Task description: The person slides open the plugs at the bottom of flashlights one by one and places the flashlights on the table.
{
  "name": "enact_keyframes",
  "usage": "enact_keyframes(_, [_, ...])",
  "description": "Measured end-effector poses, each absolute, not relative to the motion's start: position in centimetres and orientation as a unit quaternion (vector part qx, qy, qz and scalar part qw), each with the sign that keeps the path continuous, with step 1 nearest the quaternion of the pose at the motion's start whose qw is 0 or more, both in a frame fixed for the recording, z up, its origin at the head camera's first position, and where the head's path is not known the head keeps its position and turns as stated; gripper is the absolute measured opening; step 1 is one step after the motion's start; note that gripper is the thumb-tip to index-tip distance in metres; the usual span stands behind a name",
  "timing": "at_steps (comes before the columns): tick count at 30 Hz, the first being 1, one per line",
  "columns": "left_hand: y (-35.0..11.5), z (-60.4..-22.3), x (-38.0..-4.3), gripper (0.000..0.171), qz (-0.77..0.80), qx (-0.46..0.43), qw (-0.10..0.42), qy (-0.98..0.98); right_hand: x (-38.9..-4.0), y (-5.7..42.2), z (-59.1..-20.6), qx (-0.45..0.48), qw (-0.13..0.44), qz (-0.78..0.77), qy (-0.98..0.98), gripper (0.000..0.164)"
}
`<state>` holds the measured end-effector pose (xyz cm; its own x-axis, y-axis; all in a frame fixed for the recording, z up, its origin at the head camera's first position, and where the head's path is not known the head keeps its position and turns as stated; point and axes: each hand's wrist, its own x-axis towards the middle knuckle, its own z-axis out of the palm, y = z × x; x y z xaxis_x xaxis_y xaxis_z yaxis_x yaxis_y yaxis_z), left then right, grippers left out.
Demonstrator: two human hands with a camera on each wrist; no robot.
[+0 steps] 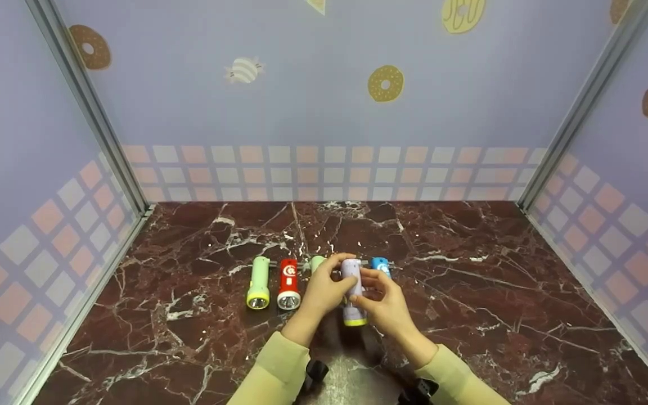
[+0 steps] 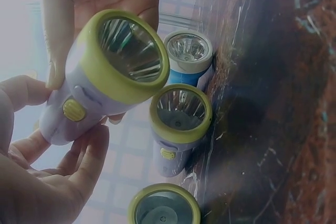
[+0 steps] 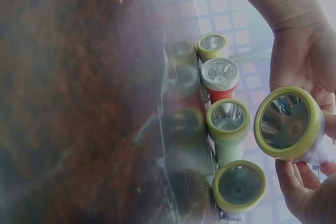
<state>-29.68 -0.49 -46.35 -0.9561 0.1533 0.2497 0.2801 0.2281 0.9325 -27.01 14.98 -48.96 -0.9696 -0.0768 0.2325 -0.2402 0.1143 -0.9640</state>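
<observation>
A lavender flashlight (image 1: 351,269) with a yellow-green rim is lifted above the tabletop, lens end towards the near side. My left hand (image 1: 324,289) grips its left side, thumb lying on the barrel. From the right, my right hand (image 1: 387,308) pinches it with thumb and fingers. In the left wrist view, the yellow slide switch (image 2: 74,110) on its body faces the camera, apart from the fingertips. Behind it, partly hidden by the hands in the head view, lie a second lavender flashlight (image 2: 170,163), a pale green flashlight (image 3: 229,151) and a blue flashlight (image 1: 381,265).
Left of my hands lie another pale green flashlight (image 1: 259,281) and a red flashlight (image 1: 289,281) with a white rim, in the same row, lenses facing the near side. The dark red marble-patterned table (image 1: 189,349) is bounded by patterned lavender walls (image 1: 313,112).
</observation>
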Motion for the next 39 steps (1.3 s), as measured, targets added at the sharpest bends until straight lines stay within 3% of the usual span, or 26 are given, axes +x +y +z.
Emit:
enact_keyframes(5, [-0.41, -46.48, -29.68, 0.049, -0.598, -0.142, 0.056, -0.787, -27.04, 15.01, -49.0, 0.1, 0.062, 0.656, -0.745, 0.054])
enact_keyframes(12, [-0.32, -46.6, -29.6, 0.067, -0.596, -0.131, 0.055, -0.791, -27.15, 15.04, -49.03, 0.094, 0.058, 0.668, -0.736, 0.055])
enact_keyframes(28, [-0.26, -46.66, -29.45, 0.057, -0.588, -0.149, 0.057, -0.793, -27.4, 15.04, -49.1, 0.071, 0.07, 0.689, -0.718, 0.055])
enact_keyframes(39, [-0.26, -46.58, -29.36, 0.06, -0.593, -0.159, 0.051, -0.788, -27.45, 15.23, -49.21, 0.088, 0.085, 0.683, -0.72, 0.052])
